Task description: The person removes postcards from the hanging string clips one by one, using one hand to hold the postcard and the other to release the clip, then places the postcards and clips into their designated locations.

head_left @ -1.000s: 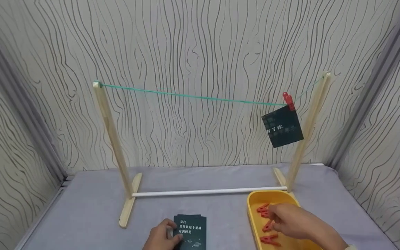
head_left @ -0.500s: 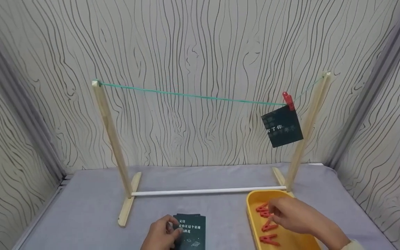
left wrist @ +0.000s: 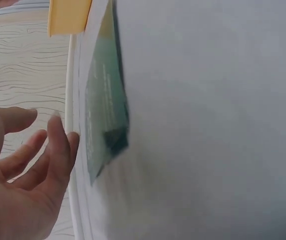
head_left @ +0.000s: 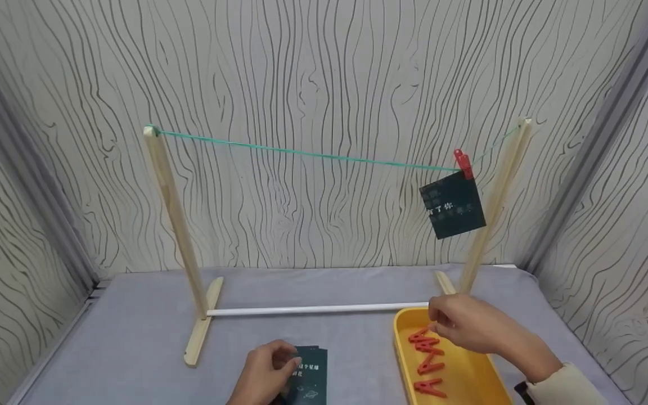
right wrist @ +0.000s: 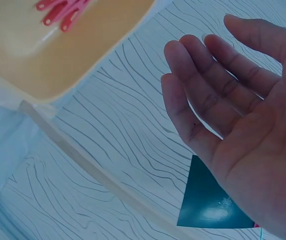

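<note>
My left hand [head_left: 262,374] hovers at the left edge of a stack of dark green printed cards [head_left: 313,382]. In the left wrist view its thumb and fingers stand apart with nothing between them, beside the cards [left wrist: 105,100]. My right hand [head_left: 470,326] is over the far end of a yellow tray [head_left: 473,388]. Several red clothespins [head_left: 430,388] lie along the tray's left side. The right wrist view shows the right hand's fingers [right wrist: 197,60] loosely bent, holding nothing. One dark green card [head_left: 453,208] hangs tilted from a green string, pinched by a red clothespin [head_left: 463,164].
A wooden stand has a left post [head_left: 172,219] and a right post [head_left: 498,208], with the green string [head_left: 301,152] stretched between their tops. A white rod [head_left: 313,310] joins their feet. Grey cloth [head_left: 133,337] covers the table, and patterned walls enclose it.
My right hand has lifted away from the clothespins toward the tray's far end. My left hand has drawn up slightly at the card stack, and the head view has shifted a little.
</note>
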The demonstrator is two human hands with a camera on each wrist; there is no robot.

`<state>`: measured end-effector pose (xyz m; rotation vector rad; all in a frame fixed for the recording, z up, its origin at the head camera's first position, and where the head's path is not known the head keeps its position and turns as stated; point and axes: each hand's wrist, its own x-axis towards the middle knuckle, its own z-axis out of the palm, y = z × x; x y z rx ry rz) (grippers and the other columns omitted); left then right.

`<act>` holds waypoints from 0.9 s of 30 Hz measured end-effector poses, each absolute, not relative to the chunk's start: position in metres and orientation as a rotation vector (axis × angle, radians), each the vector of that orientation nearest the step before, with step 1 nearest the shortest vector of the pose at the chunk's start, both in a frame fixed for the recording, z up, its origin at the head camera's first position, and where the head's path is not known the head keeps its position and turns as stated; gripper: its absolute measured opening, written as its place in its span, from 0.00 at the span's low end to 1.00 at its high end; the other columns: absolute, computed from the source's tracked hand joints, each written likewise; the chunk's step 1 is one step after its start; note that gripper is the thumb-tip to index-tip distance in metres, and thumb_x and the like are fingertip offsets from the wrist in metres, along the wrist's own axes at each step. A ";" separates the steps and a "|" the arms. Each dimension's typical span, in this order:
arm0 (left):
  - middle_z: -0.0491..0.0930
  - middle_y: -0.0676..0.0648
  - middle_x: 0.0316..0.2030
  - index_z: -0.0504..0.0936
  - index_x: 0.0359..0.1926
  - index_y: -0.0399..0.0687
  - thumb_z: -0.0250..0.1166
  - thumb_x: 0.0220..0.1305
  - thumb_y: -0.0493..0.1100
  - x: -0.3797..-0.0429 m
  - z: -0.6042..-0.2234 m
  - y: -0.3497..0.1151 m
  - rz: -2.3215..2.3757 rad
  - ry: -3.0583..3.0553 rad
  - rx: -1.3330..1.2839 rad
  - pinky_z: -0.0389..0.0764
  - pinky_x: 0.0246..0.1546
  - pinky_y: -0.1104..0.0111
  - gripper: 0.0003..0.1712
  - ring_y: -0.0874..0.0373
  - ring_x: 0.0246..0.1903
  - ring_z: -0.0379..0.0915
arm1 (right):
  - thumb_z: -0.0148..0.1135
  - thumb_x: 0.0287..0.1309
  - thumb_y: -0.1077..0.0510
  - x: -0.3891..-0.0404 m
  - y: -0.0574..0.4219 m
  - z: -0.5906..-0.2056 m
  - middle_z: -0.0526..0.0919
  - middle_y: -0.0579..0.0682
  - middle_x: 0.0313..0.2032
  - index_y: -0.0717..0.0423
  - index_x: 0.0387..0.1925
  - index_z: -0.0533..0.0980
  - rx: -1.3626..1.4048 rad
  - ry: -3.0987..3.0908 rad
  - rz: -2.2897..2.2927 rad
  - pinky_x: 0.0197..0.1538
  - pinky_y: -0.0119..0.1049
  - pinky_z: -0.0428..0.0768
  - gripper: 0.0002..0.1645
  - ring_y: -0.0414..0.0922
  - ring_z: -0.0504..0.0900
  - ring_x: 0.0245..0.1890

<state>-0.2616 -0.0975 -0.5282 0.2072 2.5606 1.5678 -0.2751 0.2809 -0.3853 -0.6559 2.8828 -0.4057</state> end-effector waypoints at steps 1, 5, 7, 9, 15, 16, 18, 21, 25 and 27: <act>0.85 0.49 0.35 0.83 0.44 0.41 0.70 0.60 0.45 -0.262 -0.527 -0.096 1.573 2.561 0.218 0.83 0.35 0.64 0.15 0.59 0.35 0.81 | 0.66 0.59 0.42 -0.276 0.281 -0.382 0.77 0.35 0.27 0.45 0.36 0.79 -0.659 2.893 -0.399 0.32 0.26 0.77 0.13 0.34 0.72 0.27; 0.85 0.48 0.40 0.82 0.47 0.41 0.71 0.59 0.47 -0.265 -0.521 -0.088 1.604 2.544 0.228 0.85 0.39 0.62 0.19 0.58 0.39 0.83 | 0.66 0.61 0.45 -0.278 0.281 -0.370 0.78 0.36 0.27 0.44 0.35 0.78 -0.674 2.937 -0.353 0.32 0.27 0.78 0.09 0.34 0.72 0.27; 0.84 0.47 0.42 0.81 0.49 0.41 0.71 0.58 0.48 -0.267 -0.519 -0.083 1.623 2.535 0.225 0.86 0.37 0.62 0.21 0.57 0.40 0.83 | 0.66 0.61 0.48 -0.279 0.282 -0.365 0.78 0.36 0.27 0.44 0.35 0.78 -0.681 2.956 -0.334 0.32 0.27 0.77 0.07 0.34 0.72 0.27; 0.84 0.45 0.43 0.80 0.51 0.41 0.72 0.57 0.49 -0.269 -0.518 -0.078 1.648 2.525 0.216 0.86 0.34 0.64 0.24 0.56 0.41 0.83 | 0.66 0.61 0.49 -0.280 0.282 -0.361 0.78 0.36 0.27 0.44 0.34 0.78 -0.691 2.973 -0.317 0.32 0.27 0.78 0.06 0.34 0.72 0.27; 0.81 0.42 0.47 0.77 0.55 0.45 0.72 0.57 0.53 -0.277 -0.510 -0.059 1.684 2.608 0.263 0.85 0.33 0.68 0.29 0.53 0.45 0.81 | 0.66 0.61 0.51 -0.281 0.284 -0.346 0.78 0.36 0.28 0.45 0.36 0.79 -0.688 3.028 -0.266 0.35 0.27 0.80 0.05 0.35 0.72 0.28; 0.81 0.43 0.47 0.77 0.55 0.45 0.72 0.57 0.54 -0.279 -0.508 -0.056 1.688 2.627 0.272 0.85 0.34 0.68 0.29 0.53 0.45 0.81 | 0.66 0.61 0.51 -0.282 0.284 -0.343 0.78 0.36 0.28 0.45 0.36 0.79 -0.702 3.036 -0.268 0.35 0.28 0.80 0.05 0.35 0.72 0.28; 0.80 0.44 0.47 0.76 0.55 0.46 0.72 0.57 0.55 -0.283 -0.505 -0.051 1.712 2.640 0.282 0.86 0.36 0.67 0.30 0.52 0.46 0.81 | 0.66 0.61 0.52 -0.282 0.284 -0.339 0.78 0.37 0.27 0.45 0.35 0.79 -0.716 3.059 -0.278 0.35 0.27 0.80 0.04 0.35 0.73 0.28; 0.80 0.45 0.50 0.75 0.56 0.47 0.72 0.57 0.55 -0.288 -0.501 -0.044 1.734 2.660 0.284 0.86 0.39 0.66 0.30 0.51 0.48 0.81 | 0.66 0.61 0.53 -0.282 0.284 -0.333 0.80 0.38 0.27 0.47 0.35 0.80 -0.764 3.101 -0.306 0.35 0.27 0.82 0.03 0.34 0.73 0.28; 0.78 0.43 0.56 0.74 0.58 0.47 0.71 0.58 0.56 -0.294 -0.498 -0.034 1.788 2.659 0.307 0.86 0.42 0.65 0.32 0.47 0.53 0.80 | 0.67 0.61 0.53 -0.283 0.286 -0.327 0.82 0.38 0.28 0.47 0.35 0.81 -0.828 3.223 -0.334 0.36 0.26 0.83 0.03 0.33 0.74 0.27; 0.77 0.43 0.59 0.73 0.60 0.49 0.70 0.58 0.59 -0.296 -0.496 -0.030 1.807 2.663 0.331 0.85 0.43 0.65 0.33 0.48 0.54 0.79 | 0.67 0.60 0.54 -0.284 0.287 -0.324 0.83 0.37 0.28 0.46 0.35 0.82 -0.869 3.295 -0.360 0.36 0.25 0.83 0.03 0.32 0.74 0.27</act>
